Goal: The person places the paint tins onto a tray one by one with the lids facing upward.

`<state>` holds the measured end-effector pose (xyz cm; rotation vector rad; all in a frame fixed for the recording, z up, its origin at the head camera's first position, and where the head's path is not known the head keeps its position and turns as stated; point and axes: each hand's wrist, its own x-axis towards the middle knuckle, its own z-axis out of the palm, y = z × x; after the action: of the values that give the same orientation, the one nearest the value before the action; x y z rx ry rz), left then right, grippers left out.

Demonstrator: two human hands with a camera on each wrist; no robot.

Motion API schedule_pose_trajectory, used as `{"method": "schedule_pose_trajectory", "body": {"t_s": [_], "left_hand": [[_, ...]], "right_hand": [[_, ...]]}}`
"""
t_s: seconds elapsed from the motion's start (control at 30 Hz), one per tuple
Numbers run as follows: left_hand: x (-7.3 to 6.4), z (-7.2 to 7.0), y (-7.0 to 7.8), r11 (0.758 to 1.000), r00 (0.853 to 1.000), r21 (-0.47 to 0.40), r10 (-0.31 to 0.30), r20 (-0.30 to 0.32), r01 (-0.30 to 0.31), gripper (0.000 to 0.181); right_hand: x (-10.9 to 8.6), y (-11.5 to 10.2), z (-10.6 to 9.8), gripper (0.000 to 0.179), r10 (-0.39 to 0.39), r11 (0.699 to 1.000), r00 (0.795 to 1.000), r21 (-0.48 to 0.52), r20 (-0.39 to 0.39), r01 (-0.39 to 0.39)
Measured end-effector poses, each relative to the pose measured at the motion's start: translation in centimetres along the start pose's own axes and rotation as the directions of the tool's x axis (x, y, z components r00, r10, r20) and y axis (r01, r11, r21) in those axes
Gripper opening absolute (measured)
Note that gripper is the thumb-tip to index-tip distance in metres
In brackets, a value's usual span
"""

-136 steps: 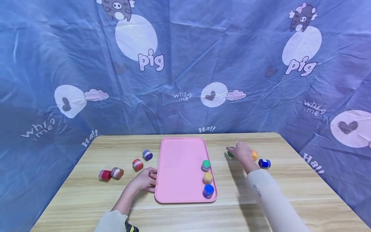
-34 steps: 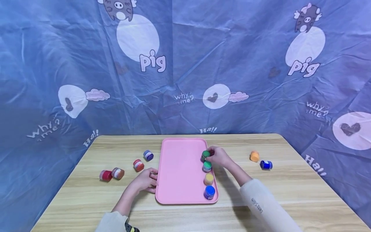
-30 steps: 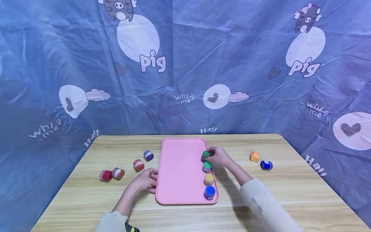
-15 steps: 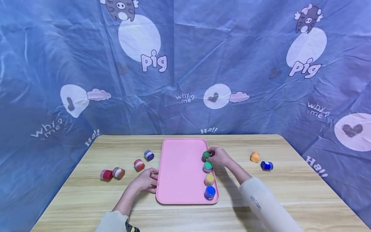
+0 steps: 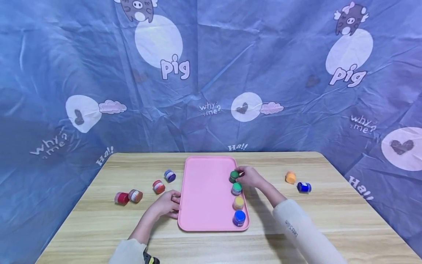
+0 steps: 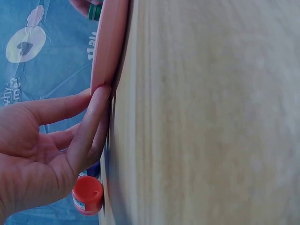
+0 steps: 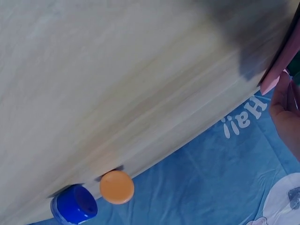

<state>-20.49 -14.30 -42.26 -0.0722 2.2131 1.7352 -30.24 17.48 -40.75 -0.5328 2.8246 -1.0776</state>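
Both arms of the person reach forward and slant inward, their pale, off-white fabric sleeves (image 5: 306, 231) ending partway along the bare forearms (image 5: 271, 192). The bare left hand (image 5: 166, 204) is low, its wrist slightly bent; in the left wrist view, the fingers are loosely bent and apart, the thumb angled toward the tip of the upper finger. The bare right hand (image 5: 248, 177) is farther forward, thumb and fingers drawn together in a pinch; the right wrist view shows it only partly.
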Motion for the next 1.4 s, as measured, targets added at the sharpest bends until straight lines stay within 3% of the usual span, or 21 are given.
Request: {"method": "schedule_pose_trajectory", "body": {"t_s": [0.13, 0.2, 0.3, 0.37, 0.43, 0.6, 0.73, 0.87, 1.07, 1.27, 1.4], "left_hand": [[0.0, 0.1, 0.0, 1.0, 1.0, -0.003, 0.002, 0.003, -0.002, 0.043], [0.0, 0.1, 0.1, 1.0, 1.0, -0.005, 0.002, 0.001, -0.002, 0.043], [-0.1, 0.2, 0.1, 1.0, 1.0, -0.005, 0.0, -0.003, 0.0, 0.043], [-0.1, 0.2, 0.1, 1.0, 1.0, -0.001, 0.003, -0.002, -0.003, 0.042], [-0.1, 0.2, 0.1, 1.0, 1.0, -0.001, 0.002, -0.002, -0.002, 0.042], [-0.2, 0.2, 0.0, 1.0, 1.0, -0.002, 0.002, 0.004, -0.002, 0.042], [-0.2, 0.1, -0.1, 1.0, 1.0, -0.001, 0.006, 0.011, -0.006, 0.043], [-0.2, 0.2, 0.0, 1.0, 1.0, -0.007, 0.006, 0.011, -0.006, 0.043], [-0.1, 0.0, 0.2, 1.0, 1.0, -0.01, 0.001, 0.008, -0.001, 0.043], [0.1, -0.3, 0.3, 1.0, 1.0, -0.004, 0.007, 0.02, -0.007, 0.043], [0.1, -0.4, 0.2, 1.0, 1.0, 0.002, 0.011, 0.028, -0.011, 0.042]], "right_hand": [[-0.2, 0.6, -1.4, 0.032, -0.041, 0.999, 0.999, 0.017, 0.002, 0.041], [0.1, 2.2, -2.3, 0.028, -0.125, 0.992, 0.992, 0.022, -0.015, 0.125], [-0.2, 3.1, -4.2, 0.028, -0.165, 0.986, 0.986, -0.006, -0.035, 0.164], [-0.5, 3.5, -5.5, 0.028, -0.147, 0.989, 0.987, -0.035, -0.06, 0.145], [-1.4, 2.8, -7.0, 0.027, -0.075, 0.994, 0.994, -0.086, -0.074, 0.069], [-2.4, 3.9, -9.7, 0.027, 0.017, 0.978, 0.992, -0.204, -0.128, -0.043], [-3.2, 5.2, -11.5, 0.03, 0.126, 0.942, 0.979, -0.29, -0.16, -0.169], [-4.1, 6.2, -12.6, 0.036, 0.258, 0.893, 0.951, -0.335, -0.17, -0.302], [-5.1, 7.1, -13.1, 0.03, 0.369, 0.846, 0.908, -0.333, -0.196, -0.416], [-5.6, 8.0, -12.2, 0.041, 0.433, 0.815, 0.877, -0.325, -0.208, -0.479], [-5.7, 8.5, -11.5, 0.042, 0.486, 0.766, 0.847, -0.361, -0.214, -0.531]]}}
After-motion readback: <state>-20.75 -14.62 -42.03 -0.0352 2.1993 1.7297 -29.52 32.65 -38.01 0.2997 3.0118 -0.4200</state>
